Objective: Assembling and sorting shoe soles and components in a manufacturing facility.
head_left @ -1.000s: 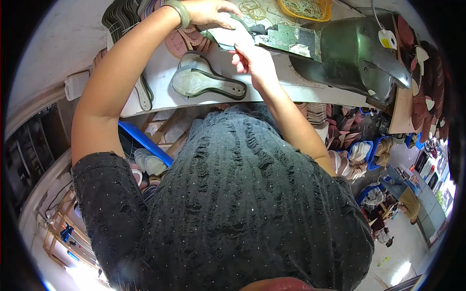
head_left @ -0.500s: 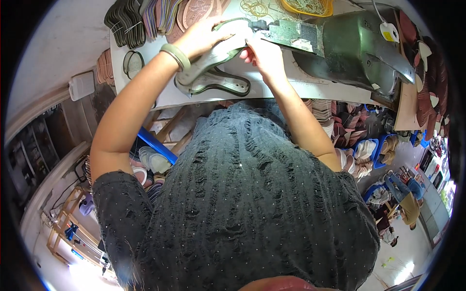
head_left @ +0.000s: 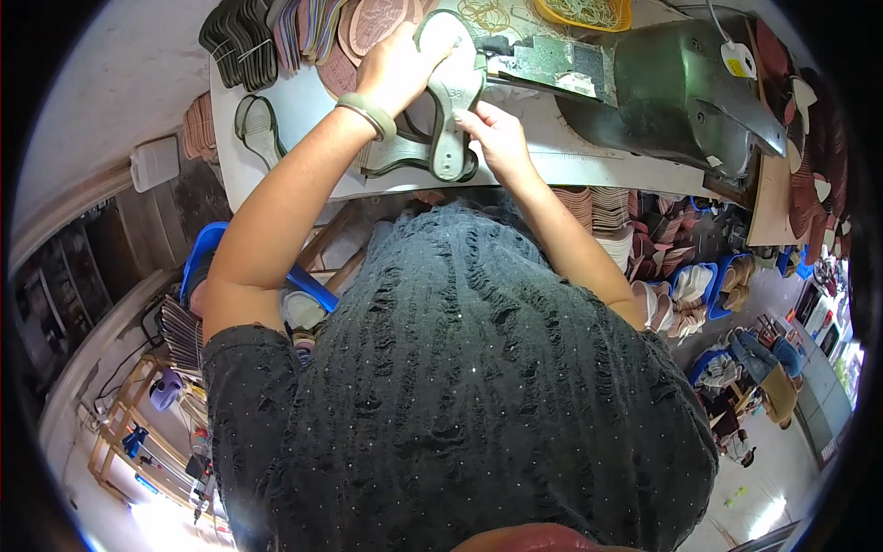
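A pale grey shoe insole point(head_left: 448, 103) with a dark trim along its edge stands nearly lengthwise over the white worktable point(head_left: 589, 166), wide end away from me. My left hand point(head_left: 397, 72) is closed on that wide end, thumb lying across its face. At the narrower middle, the fingers of my right hand point(head_left: 499, 138) pinch the insole's right edge. Beneath it, partly covered, another insole with dark trim point(head_left: 397, 158) lies on the table. Just right of the held insole is the flat metal plate of a dark green machine point(head_left: 667, 97).
Stacked dark insoles point(head_left: 241, 48) and pinkish sole pieces point(head_left: 372, 28) line the far left. One more trimmed insole point(head_left: 260, 127) lies at the left edge. A yellow basket point(head_left: 589, 13) of thin strips stands at the back. Below the table is a blue bin point(head_left: 210, 241).
The insole has come away from the machine's plate and turned from slanting to nearly lengthwise, its face now showing. My left hand moved right; my right hand shifted down along its edge.
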The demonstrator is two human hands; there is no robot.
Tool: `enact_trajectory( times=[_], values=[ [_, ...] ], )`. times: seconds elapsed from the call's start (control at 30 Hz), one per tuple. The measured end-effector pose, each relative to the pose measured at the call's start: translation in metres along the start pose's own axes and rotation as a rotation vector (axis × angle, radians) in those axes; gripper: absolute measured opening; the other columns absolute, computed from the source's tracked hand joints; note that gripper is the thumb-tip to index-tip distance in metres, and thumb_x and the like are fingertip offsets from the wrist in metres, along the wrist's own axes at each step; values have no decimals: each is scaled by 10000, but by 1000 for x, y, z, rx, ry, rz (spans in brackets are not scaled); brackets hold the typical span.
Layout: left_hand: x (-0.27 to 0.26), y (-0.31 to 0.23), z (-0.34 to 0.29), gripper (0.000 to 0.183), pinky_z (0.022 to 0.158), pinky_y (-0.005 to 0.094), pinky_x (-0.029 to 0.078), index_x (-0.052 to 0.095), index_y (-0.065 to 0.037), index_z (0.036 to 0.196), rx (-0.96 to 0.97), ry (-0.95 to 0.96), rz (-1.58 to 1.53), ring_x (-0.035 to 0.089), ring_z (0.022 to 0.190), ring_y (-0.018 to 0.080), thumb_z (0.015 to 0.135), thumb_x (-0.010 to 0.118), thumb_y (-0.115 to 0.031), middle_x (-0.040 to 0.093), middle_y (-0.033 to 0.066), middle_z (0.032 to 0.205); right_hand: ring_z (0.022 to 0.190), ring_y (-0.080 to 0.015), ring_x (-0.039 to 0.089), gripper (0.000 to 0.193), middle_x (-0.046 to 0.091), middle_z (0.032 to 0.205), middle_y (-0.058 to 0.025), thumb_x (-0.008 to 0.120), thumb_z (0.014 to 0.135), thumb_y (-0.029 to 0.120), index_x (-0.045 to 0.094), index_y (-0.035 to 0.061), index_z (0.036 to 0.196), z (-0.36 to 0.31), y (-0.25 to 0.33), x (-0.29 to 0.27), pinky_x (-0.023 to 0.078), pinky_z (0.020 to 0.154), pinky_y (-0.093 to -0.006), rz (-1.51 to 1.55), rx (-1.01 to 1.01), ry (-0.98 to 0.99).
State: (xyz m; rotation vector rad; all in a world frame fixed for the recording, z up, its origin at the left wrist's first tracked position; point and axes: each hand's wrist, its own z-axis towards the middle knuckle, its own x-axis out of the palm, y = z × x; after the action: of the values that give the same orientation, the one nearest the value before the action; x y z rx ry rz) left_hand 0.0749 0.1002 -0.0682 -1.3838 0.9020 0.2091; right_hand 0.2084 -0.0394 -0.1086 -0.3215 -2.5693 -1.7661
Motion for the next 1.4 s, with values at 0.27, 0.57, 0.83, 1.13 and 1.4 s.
enact_trajectory(
  times=[0.27, 0.57, 0.83, 1.13, 1.4],
  values=[
    [-45, 39, -11, 335, 676, 283, 494, 608, -16, 1049, -291, -1, -350, 618, 751, 113, 865, 620, -296, 661, 56, 857, 826, -214, 596, 369, 606, 945, -129, 677, 810, 315, 618, 7, 1003, 6, 2, 12, 485, 761, -323, -552, -322, 63],
    [-137, 246, -95, 494, 824, 399, 460, 559, 4, 1166, -621, -315, 335, 600, 920, 290, 850, 604, -374, 638, 148, 1020, 988, -312, 502, 630, 508, 999, -131, 788, 622, 203, 535, 37, 1174, -1, -26, 27, 450, 845, -402, -1154, -472, 237],
    [-65, 174, -119, 414, 861, 371, 419, 534, 10, 1160, -292, -741, 24, 529, 957, 273, 877, 587, -287, 566, 167, 1040, 935, -306, 513, 492, 519, 936, -116, 775, 614, 183, 594, 57, 1055, 8, -9, 21, 441, 830, -400, -1175, -517, 210],
    [2, 110, -138, 308, 711, 255, 441, 514, -6, 1106, -463, -631, -709, 540, 835, 100, 958, 490, -274, 567, 59, 935, 928, -306, 521, 536, 517, 926, -114, 769, 633, 200, 582, 116, 1128, 10, -12, 15, 452, 813, -405, -1196, -583, 120],
    [-7, 116, -138, 410, 738, 277, 453, 512, -15, 1148, -624, -652, -955, 560, 897, 145, 961, 451, -374, 572, 83, 1019, 907, -283, 596, 466, 582, 904, -90, 735, 689, 159, 583, 144, 1129, 6, 1, 19, 493, 770, -361, -1028, -518, 322]
  ],
)
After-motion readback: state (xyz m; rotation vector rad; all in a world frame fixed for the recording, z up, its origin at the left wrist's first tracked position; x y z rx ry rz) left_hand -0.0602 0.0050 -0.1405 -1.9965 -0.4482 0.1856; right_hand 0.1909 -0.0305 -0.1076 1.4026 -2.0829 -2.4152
